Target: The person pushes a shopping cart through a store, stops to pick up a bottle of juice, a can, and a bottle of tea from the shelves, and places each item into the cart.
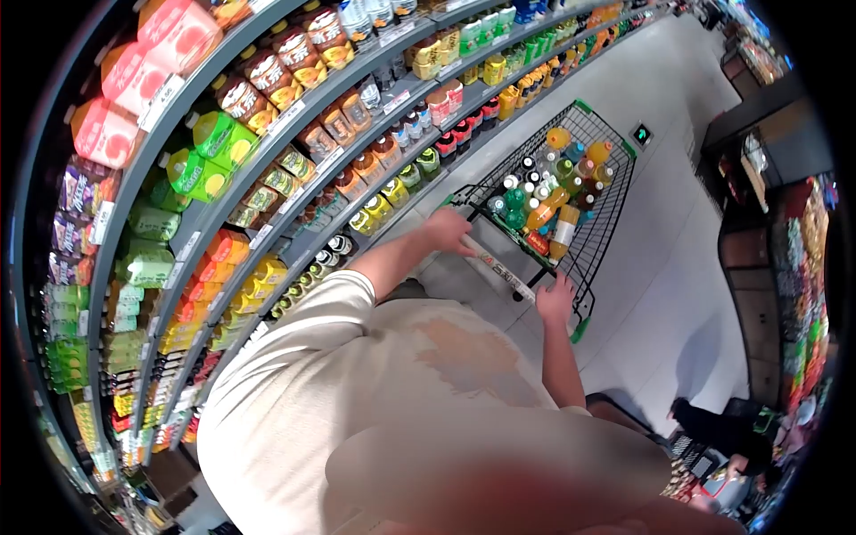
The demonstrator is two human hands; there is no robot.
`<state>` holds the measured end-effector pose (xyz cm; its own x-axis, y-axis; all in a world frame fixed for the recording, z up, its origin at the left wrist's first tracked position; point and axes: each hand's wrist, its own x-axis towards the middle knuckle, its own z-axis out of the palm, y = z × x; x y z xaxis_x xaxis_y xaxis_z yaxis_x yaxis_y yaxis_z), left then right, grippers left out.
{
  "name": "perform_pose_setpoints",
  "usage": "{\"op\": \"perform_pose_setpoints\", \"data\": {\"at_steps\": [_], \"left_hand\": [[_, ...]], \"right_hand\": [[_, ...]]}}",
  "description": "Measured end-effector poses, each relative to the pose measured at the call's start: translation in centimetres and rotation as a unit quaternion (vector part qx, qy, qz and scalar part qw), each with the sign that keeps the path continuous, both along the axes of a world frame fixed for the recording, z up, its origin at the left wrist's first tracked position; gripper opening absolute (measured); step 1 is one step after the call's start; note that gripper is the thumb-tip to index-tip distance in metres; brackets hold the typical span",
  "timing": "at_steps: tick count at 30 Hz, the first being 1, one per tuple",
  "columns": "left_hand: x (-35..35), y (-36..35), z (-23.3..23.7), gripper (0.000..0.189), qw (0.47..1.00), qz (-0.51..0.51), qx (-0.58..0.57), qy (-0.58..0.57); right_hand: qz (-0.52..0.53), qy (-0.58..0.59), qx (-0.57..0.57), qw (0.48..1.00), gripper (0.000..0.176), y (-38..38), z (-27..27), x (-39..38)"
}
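A shopping cart of dark wire mesh with green corners stands in front of me. Its light push bar runs between my hands. Around the bar's left end, my left hand is closed. My right hand has its fingers over the right end, closed on the same bar. Inside the basket, several drink bottles are bunched together, with orange, green, blue and dark contents and many white caps. Some lie tilted, and the lower ones are hidden beneath the others.
Long curved-looking shelves of bottled drinks line my left side, close to the cart. A green arrow sign marks the grey tiled floor. Display units stand along the right. A person in dark clothing is at the lower right.
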<state>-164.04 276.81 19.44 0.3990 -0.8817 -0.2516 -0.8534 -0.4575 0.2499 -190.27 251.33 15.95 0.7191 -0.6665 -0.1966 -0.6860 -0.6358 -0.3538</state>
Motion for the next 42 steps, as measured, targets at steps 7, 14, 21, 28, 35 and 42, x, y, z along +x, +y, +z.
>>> {"op": "perform_pose_setpoints", "data": {"at_steps": [7,14,21,28,35,42], "left_hand": [[1.2,1.2,-6.1,0.049,0.969,-0.074,-0.220,-0.084],[4.3,2.8,-4.8,0.038,0.924,-0.114,-0.262,0.253],[7.6,5.6,-5.4,0.043,0.976,-0.030,-0.197,0.085],[7.3,3.6,-7.3,0.043,0.909,-0.168,-0.378,-0.050],[9.3,3.2,-8.4,0.040,0.924,-0.231,-0.304,0.025],[11.9,2.4,-9.5,0.034,0.896,-0.287,-0.338,-0.026]], "right_hand": [[0.035,-0.053,-0.030,0.998,0.065,-2.0,-3.2,0.0],[-0.002,-0.068,-0.091,0.993,0.058,0.4,-2.9,1.5],[0.098,-0.194,-0.099,0.971,0.038,6.3,0.0,10.5],[0.254,-0.273,0.014,0.928,0.026,10.7,2.7,26.7],[0.347,-0.145,0.292,0.880,0.041,13.3,-0.8,40.3],[0.410,-0.033,0.257,0.874,0.081,12.6,-13.6,53.7]]}}
